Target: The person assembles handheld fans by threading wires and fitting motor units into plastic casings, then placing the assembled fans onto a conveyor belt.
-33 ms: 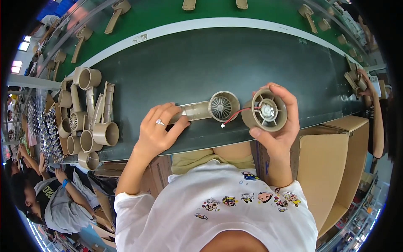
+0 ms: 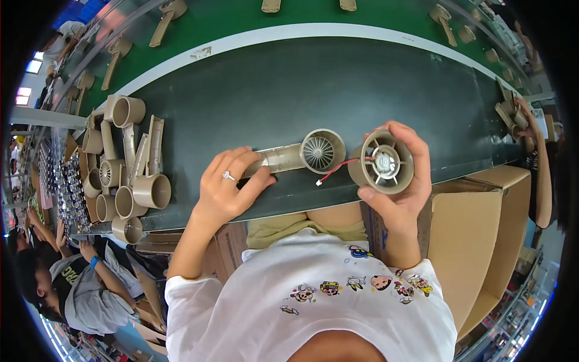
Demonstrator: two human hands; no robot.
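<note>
My left hand [image 2: 226, 186], with a ring on one finger, closes over the handle end of a beige handheld-fan shell [image 2: 282, 159]. This shell lies on the dark work surface, its round grilled head toward the right. My right hand [image 2: 405, 175] wraps round a beige cylindrical fan housing [image 2: 362, 169], lifted beside the shell's head. Inside the housing sits a silver motor [image 2: 384, 161] held by spokes. Red wires [image 2: 338, 169] with a small white plug run out of it toward the shell. The fingertips behind the housing are partly hidden.
A pile of beige fan shells [image 2: 151, 192] stands on the left of the dark bench [image 2: 253, 78]. Beyond a white rim, a green belt [image 2: 223, 21] carries more shells. An open cardboard box [image 2: 464, 241] is at the lower right. Other people sit at both sides.
My right hand and the fan housing have shifted very slightly, with the motor tipped a little differently. My left hand stays on the shell's handle.
</note>
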